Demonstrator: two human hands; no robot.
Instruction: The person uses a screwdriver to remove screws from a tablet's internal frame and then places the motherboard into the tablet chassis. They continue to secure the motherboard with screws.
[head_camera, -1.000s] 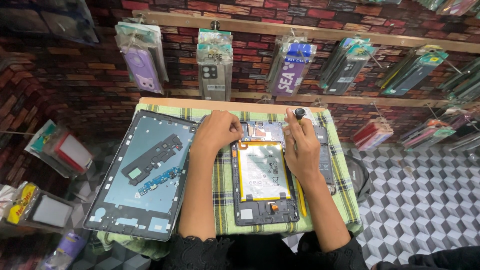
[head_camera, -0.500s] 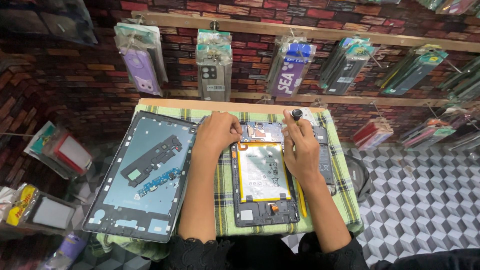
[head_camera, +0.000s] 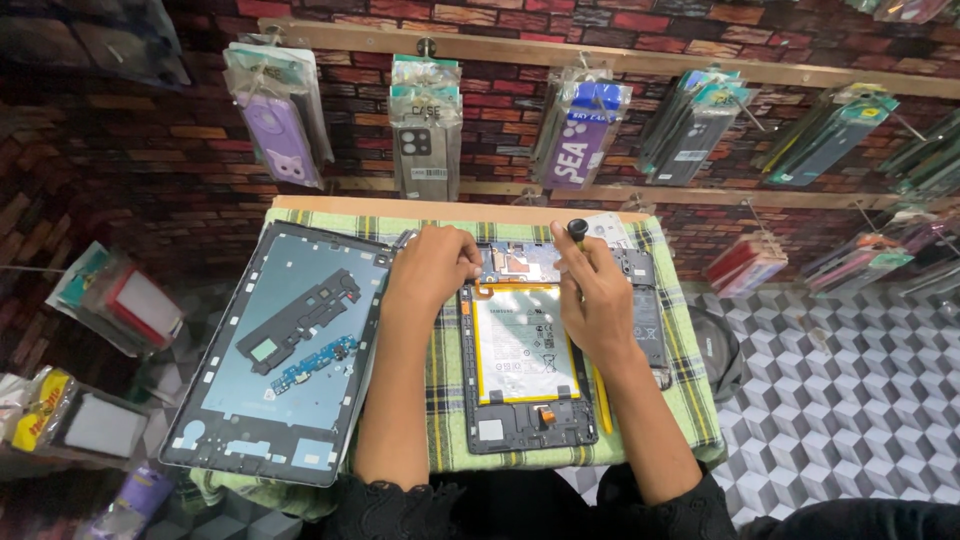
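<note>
An opened tablet (head_camera: 520, 420) lies on a green checked cloth (head_camera: 440, 390), its white battery (head_camera: 522, 345) and upper circuit board exposed. My left hand (head_camera: 432, 268) rests curled on the tablet's top left corner. My right hand (head_camera: 595, 295) holds a black-handled screwdriver (head_camera: 578, 232) upright over the top right part of the board. The screwdriver's tip is hidden behind my fingers. The tablet's grey back cover (head_camera: 285, 350) lies to the left, inner side up, with small boards on it.
A yellow pry tool (head_camera: 602, 400) lies along the tablet's right side. Packaged phone cases (head_camera: 425, 125) hang on a brick-pattern wall behind the small table. More packaged goods (head_camera: 120, 305) sit at the left. A checkered floor (head_camera: 850, 400) is at the right.
My right hand and the screwdriver have shifted slightly left over the top of the board. My left hand stays at the top left corner.
</note>
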